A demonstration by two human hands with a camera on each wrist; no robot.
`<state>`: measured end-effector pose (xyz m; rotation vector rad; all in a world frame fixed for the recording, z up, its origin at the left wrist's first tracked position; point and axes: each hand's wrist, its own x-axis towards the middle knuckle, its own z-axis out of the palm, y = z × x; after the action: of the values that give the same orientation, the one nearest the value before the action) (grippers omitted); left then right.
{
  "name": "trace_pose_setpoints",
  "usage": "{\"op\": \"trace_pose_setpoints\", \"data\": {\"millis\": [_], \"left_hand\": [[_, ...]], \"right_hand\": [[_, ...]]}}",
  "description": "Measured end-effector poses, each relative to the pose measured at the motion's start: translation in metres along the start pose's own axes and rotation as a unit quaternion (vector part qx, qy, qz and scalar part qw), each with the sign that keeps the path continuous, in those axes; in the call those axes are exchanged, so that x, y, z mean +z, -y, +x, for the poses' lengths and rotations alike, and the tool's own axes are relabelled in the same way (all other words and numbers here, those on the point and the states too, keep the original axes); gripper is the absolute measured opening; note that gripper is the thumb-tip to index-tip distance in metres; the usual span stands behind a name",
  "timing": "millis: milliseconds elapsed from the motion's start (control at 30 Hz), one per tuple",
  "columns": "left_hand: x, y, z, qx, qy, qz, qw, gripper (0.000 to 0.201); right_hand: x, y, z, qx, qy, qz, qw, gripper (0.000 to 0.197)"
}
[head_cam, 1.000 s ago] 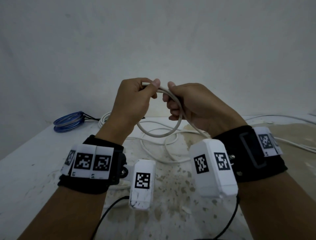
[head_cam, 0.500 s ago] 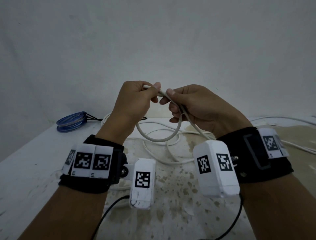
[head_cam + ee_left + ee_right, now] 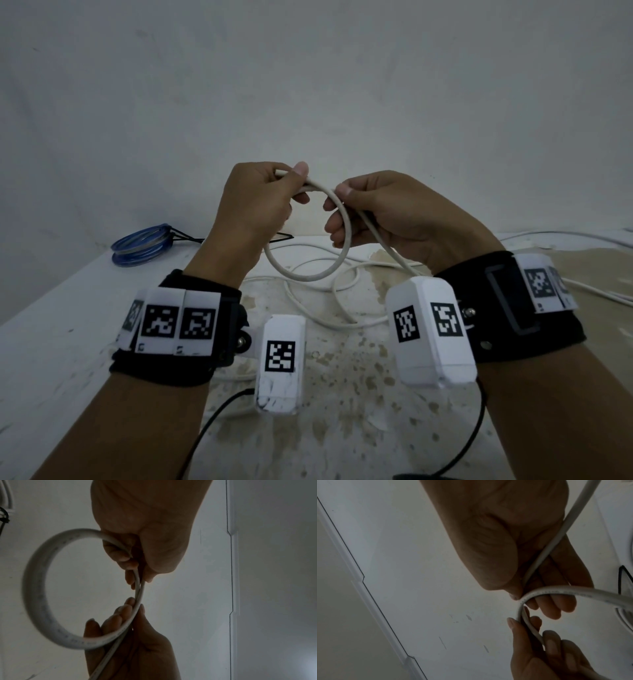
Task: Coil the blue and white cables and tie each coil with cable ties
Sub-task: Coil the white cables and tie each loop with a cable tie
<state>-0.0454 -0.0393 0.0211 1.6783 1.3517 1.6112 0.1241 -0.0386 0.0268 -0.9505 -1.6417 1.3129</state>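
A bare grey wall (image 3: 308,85) rises beyond the hands; beneath them lies a white table (image 3: 51,342), stained brown, in dim light.

white cable (image 3: 34,601) print blurred, nothing legible

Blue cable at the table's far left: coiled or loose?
Coiled. The blue cable lies in stacked round loops on the white table, black ties sticking out.

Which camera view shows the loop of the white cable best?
The left wrist view: the loop shows nearly whole, between both hands. The head view shows its lower arc below the hands; the right wrist view shows only a short curved part.
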Motion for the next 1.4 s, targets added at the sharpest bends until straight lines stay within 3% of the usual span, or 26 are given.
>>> {"op": "trace_pose_setpoints", "data": {"millis": [233, 500, 633, 700, 767, 867, 933, 967, 1033, 1100, 1167, 1200, 1267, 1333, 1400], "left_hand": [[0.009, -0.003, -0.006, 0.092, -0.036, 0.056, 0.994, 0.026], [0.009, -0.004, -0.006, 0.101, 0.0, 0.053, 0.993, 0.031], [0.01, -0.005, -0.007, 0.089, 0.017, 0.037, 0.995, 0.031], [0.01, -0.007, -0.006, 0.047, 0.019, 0.019, 0.999, 0.037], [0.009, -0.005, -0.002, -0.035, -0.011, -0.01, 0.999, 0.048], [0.005, -0.001, 0.0, -0.107, -0.064, 0.002, 0.992, 0.04], [0.002, -0.006, -0.008, -0.146, -0.033, 0.035, 0.988, 0.041], [0.003, -0.011, -0.018, -0.177, 0.013, 0.047, 0.983, 0.044], [0.01, -0.023, -0.048, -0.245, 0.154, 0.04, 0.956, 0.051], [0.026, -0.04, -0.08, -0.32, 0.293, -0.021, 0.901, 0.061], [0.045, -0.054, -0.1, -0.373, 0.367, -0.143, 0.84, 0.074], [0.055, -0.061, -0.103, -0.387, 0.367, -0.218, 0.817, 0.078], [0.072, -0.079, -0.098, -0.415, 0.303, -0.358, 0.78, 0.079], [0.082, -0.099, -0.085, -0.434, 0.17, -0.47, 0.75, 0.055], [0.089, -0.123, -0.075, -0.416, 0.051, -0.528, 0.739, 0.021]], "right_hand": [[0.005, 0.002, -0.001, -0.016, -0.019, -0.032, 0.999, 0.035], [-0.001, 0.001, 0.0, -0.003, -0.002, -0.017, 1.0, 0.041], [0.0, 0.0, 0.003, 0.0, 0.01, 0.023, 1.0, 0.035], [-0.002, 0.002, 0.004, -0.005, -0.003, 0.051, 0.999, 0.035], [-0.008, 0.004, 0.003, -0.01, -0.035, 0.086, 0.996, 0.036], [-0.017, 0.009, -0.001, -0.014, -0.087, 0.131, 0.987, 0.037], [-0.022, 0.018, -0.006, -0.012, -0.116, 0.158, 0.981, 0.038], [-0.025, 0.023, -0.009, -0.015, -0.127, 0.175, 0.976, 0.039], [-0.031, 0.038, -0.015, -0.028, -0.149, 0.217, 0.964, 0.039], [-0.035, 0.053, -0.024, -0.05, -0.169, 0.264, 0.948, 0.04], [-0.036, 0.068, -0.035, -0.068, -0.189, 0.308, 0.93, 0.041], [-0.036, 0.074, -0.042, -0.075, -0.202, 0.321, 0.922, 0.041], [-0.039, 0.082, -0.058, -0.088, -0.236, 0.325, 0.912, 0.039], [-0.045, 0.084, -0.077, -0.098, -0.267, 0.31, 0.907, 0.039], [-0.055, 0.083, -0.094, -0.102, -0.295, 0.294, 0.903, 0.039]]}}
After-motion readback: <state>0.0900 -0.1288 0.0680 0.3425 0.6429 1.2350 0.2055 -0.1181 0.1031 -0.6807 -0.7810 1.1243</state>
